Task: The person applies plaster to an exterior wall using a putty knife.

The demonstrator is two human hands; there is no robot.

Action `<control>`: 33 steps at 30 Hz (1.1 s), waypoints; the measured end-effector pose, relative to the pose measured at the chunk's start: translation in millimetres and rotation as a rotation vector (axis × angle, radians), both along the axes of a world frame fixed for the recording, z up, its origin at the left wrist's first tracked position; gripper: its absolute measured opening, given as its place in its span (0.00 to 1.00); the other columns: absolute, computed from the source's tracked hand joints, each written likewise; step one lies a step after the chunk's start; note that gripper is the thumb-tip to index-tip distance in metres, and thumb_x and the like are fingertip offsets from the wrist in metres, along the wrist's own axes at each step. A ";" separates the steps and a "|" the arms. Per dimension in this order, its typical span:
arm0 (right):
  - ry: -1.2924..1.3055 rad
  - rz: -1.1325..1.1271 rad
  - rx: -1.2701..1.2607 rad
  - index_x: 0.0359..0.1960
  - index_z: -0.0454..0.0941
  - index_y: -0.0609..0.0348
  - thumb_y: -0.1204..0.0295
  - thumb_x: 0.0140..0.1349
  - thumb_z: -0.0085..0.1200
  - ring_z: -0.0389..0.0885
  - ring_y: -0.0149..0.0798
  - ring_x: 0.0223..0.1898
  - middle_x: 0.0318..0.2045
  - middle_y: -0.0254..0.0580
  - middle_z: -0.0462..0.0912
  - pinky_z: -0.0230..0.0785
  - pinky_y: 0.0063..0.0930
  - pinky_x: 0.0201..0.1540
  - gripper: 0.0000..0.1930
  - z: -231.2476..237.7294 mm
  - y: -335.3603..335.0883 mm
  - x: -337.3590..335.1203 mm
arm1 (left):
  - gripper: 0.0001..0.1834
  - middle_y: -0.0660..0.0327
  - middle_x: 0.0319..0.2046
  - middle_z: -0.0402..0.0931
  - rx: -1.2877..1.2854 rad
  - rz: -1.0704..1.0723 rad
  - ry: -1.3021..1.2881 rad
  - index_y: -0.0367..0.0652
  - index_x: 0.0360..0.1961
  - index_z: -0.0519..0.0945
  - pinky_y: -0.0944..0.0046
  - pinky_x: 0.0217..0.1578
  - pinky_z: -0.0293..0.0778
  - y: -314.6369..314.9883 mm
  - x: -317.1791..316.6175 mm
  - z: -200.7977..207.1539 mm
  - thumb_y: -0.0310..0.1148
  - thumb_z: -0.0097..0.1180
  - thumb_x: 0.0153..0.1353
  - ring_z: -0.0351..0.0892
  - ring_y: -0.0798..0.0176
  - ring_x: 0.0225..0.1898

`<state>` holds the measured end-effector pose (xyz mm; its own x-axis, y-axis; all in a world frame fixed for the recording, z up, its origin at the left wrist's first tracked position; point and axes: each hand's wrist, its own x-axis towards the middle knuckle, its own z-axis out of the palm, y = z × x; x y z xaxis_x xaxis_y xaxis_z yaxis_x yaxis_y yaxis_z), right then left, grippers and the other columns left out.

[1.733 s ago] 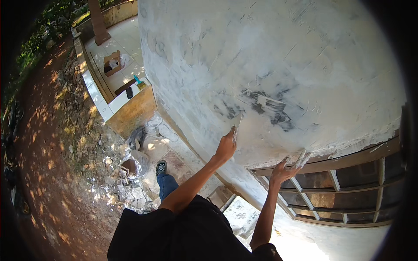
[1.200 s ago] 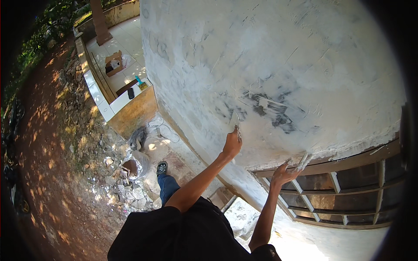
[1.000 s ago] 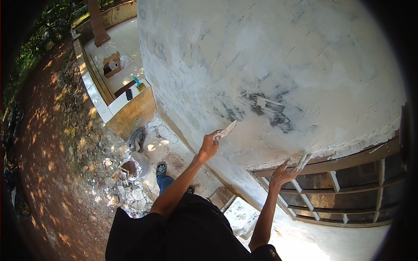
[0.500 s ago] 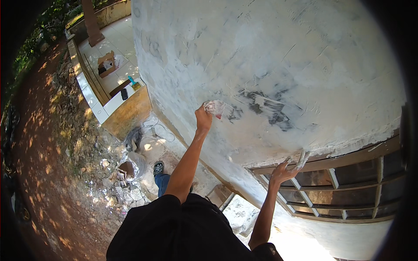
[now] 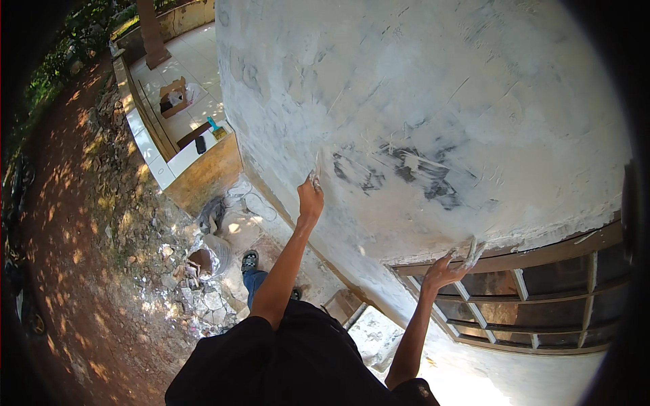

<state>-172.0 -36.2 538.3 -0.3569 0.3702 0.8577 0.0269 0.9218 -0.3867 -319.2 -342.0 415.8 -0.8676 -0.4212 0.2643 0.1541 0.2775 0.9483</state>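
Note:
A pale wall smeared with filler fills the view ahead, with dark scraped patches at its middle. My left hand is closed on a flat putty scraper coated in white filler, seen nearly edge-on close to the wall, left of those patches; whether it touches cannot be made out. Lower right, my right hand grips a second putty-smeared scraper near the top of a window frame. White filler marks the fingers of both hands.
A tiled ledge at left bears a paintbrush and a dark phone-like object. Beyond, an opened cardboard box lies on the tiles. Near my foot stand an open sack or bucket and rubble; a white-splashed block sits below.
My left hand has turned its scraper from facing me to nearly edge-on and drawn it left, away from the dark patches. My right hand has barely moved. The view has shifted slightly.

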 end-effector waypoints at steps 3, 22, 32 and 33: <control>0.017 -0.005 -0.027 0.61 0.60 0.71 0.48 0.63 0.49 0.60 0.61 0.64 0.61 0.64 0.63 0.48 0.57 0.66 0.38 -2.6 1.0 -0.9 | 0.11 0.37 0.21 0.74 -0.014 -0.184 -0.107 0.24 0.39 0.74 0.52 0.24 0.71 46.4 -6.6 18.9 0.18 0.49 0.54 0.78 0.38 0.26; 0.045 0.036 0.000 0.59 0.64 0.70 0.58 0.63 0.53 0.62 0.58 0.63 0.61 0.60 0.64 0.52 0.54 0.65 0.30 7.1 -9.6 -3.0 | 0.06 0.43 0.16 0.70 0.097 -0.151 -0.099 0.30 0.28 0.71 0.55 0.21 0.66 58.7 -10.7 10.6 0.22 0.46 0.62 0.70 0.43 0.18; 0.028 0.039 0.029 0.58 0.65 0.71 0.65 0.62 0.54 0.61 0.59 0.63 0.61 0.62 0.64 0.50 0.55 0.65 0.27 6.2 7.0 6.8 | 0.13 0.44 0.29 0.80 0.180 -0.156 -0.049 0.27 0.42 0.76 0.62 0.28 0.72 37.9 46.5 30.1 0.20 0.44 0.56 0.78 0.61 0.24; 0.033 0.062 0.026 0.58 0.65 0.71 0.65 0.62 0.54 0.61 0.59 0.63 0.61 0.62 0.64 0.50 0.55 0.65 0.27 9.7 -1.7 3.5 | 0.09 0.44 0.25 0.79 0.062 0.042 0.031 0.27 0.36 0.76 0.60 0.26 0.71 18.8 21.5 -1.1 0.20 0.46 0.56 0.77 0.59 0.23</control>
